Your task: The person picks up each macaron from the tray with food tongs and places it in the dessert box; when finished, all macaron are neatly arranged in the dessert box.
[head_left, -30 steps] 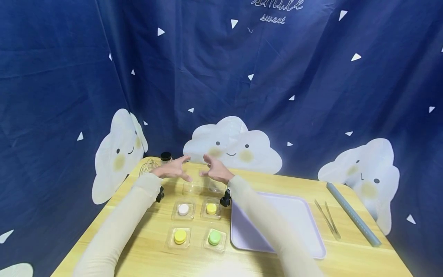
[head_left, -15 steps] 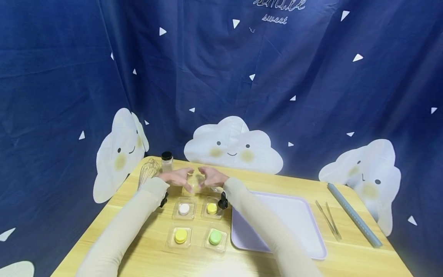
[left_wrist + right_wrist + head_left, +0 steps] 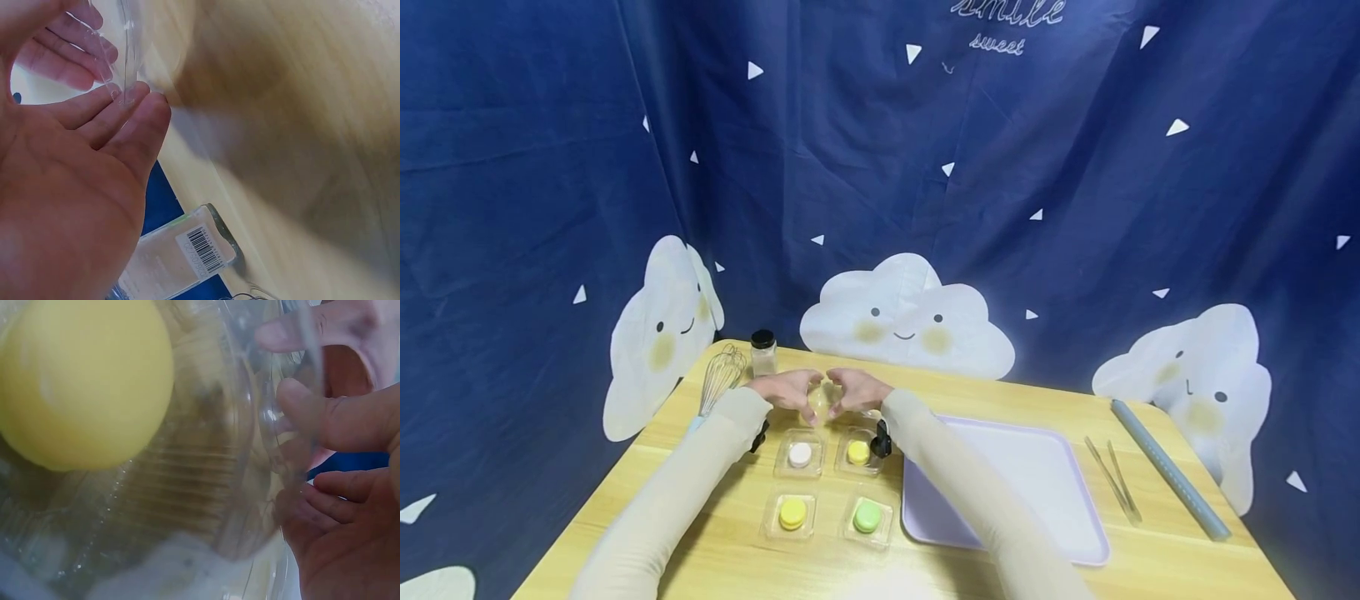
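My left hand (image 3: 788, 389) and right hand (image 3: 859, 389) face each other behind the rows of macarons, holding a clear plastic box piece (image 3: 821, 403) between them. Whether it is a lid or a base I cannot tell. In the left wrist view, fingertips of the left hand (image 3: 81, 169) touch the edge of the clear plastic. The right hand (image 3: 350, 506) holds its rim with thumb and fingers in the right wrist view. Nearer the body, clear trays hold a pinkish-white macaron (image 3: 800, 454), a yellow macaron (image 3: 858, 452), another yellow macaron (image 3: 792, 513) and a green macaron (image 3: 867, 516).
A whisk (image 3: 722, 379) and a black-capped jar (image 3: 763, 353) stand at the back left. Right of the trays lies a lilac tray (image 3: 1030, 475), partly under the right sleeve. Tweezers (image 3: 1114, 479) and a grey-blue bar (image 3: 1168, 468) lie farther right.
Both hands have come down and closer together, from apart in the air to the clear plastic piece. The jar and whisk show more fully now. Macarons and trays have stayed put.
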`<state>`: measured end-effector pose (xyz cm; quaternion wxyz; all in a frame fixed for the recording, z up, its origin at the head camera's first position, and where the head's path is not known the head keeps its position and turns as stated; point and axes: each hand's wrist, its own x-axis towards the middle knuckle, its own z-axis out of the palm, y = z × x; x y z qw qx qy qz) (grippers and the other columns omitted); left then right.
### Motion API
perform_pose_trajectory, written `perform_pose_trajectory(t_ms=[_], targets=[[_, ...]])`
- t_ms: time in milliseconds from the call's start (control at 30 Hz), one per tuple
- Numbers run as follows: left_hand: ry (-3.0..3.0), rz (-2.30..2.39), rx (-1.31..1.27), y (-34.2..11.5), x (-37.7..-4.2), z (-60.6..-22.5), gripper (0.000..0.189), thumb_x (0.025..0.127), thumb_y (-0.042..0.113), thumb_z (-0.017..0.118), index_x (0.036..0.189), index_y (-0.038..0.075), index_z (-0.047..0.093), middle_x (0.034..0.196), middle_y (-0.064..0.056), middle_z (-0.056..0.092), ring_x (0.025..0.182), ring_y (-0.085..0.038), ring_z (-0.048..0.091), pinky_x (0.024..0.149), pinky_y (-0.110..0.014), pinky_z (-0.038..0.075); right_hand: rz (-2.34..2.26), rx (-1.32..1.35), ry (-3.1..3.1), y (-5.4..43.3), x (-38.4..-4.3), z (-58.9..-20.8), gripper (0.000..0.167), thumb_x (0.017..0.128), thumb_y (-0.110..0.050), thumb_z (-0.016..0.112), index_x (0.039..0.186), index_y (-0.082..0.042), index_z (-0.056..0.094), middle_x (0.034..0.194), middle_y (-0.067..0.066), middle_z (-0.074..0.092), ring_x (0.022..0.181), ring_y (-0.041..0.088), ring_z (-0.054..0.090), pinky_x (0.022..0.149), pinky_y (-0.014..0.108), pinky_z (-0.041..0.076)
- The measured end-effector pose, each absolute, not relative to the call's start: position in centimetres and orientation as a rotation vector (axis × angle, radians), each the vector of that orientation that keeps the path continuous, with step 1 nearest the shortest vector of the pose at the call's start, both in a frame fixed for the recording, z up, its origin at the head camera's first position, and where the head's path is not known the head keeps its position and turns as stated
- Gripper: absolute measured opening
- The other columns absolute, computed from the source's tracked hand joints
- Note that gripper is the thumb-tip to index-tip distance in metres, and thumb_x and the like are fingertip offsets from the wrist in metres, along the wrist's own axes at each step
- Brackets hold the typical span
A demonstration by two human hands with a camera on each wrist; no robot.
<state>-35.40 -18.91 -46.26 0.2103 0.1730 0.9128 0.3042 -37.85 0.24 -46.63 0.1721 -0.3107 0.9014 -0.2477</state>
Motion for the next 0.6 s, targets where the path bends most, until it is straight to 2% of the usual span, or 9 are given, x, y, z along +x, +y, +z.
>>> perform_pose_trajectory(t_ms=[200, 333, 433, 600], targets=[[2.579, 0.816, 0.495, -18.91, -35.36, -46.39, 0.091, 0.069, 0.011, 0.084, 0.147, -0.008, 0.041, 0.150, -0.028, 0.049, 0.138, -0.044, 0.048, 0.120, -0.056, 0.038, -0.699, -0.883, 2.557, 0.21, -37.66, -46.63, 0.089, 0.077, -0.014, 0.085, 0.153, -0.004, 0.040, 0.154, 0.018, 0.049, 0.144, 0.034, 0.047, 0.124, 0.049, 0.036], [2.583, 0.844, 0.484, -19.11, -35.44, -46.41, 0.083, 0.070, 0.011, 0.083, 0.142, -0.006, 0.046, 0.137, -0.023, 0.059, 0.124, -0.036, 0.058, 0.112, -0.052, 0.048, -0.719, -0.880, 2.547, 0.19, -37.60, -46.72, 0.087, 0.077, -0.014, 0.086, 0.152, -0.006, 0.043, 0.152, 0.017, 0.052, 0.141, 0.034, 0.050, 0.122, 0.051, 0.038], [2.587, 0.873, 0.482, -19.39, -35.51, -46.25, 0.078, 0.072, 0.012, 0.082, 0.140, -0.006, 0.049, 0.129, -0.019, 0.063, 0.114, -0.030, 0.061, 0.106, -0.049, 0.052, -0.735, -0.892, 2.532, 0.22, -37.63, -46.67, 0.088, 0.077, -0.014, 0.086, 0.152, -0.005, 0.042, 0.152, 0.018, 0.052, 0.141, 0.034, 0.050, 0.122, 0.050, 0.038], [2.610, 0.888, 0.488, -19.58, -35.50, -45.60, 0.076, 0.074, 0.015, 0.082, 0.140, -0.004, 0.050, 0.130, -0.017, 0.063, 0.116, -0.030, 0.060, 0.105, -0.047, 0.052, -0.749, -0.930, 2.535, 0.41, -37.65, -46.37, 0.087, 0.078, -0.017, 0.085, 0.151, -0.001, 0.041, 0.150, 0.019, 0.053, 0.136, 0.033, 0.055, 0.118, 0.047, 0.044]])
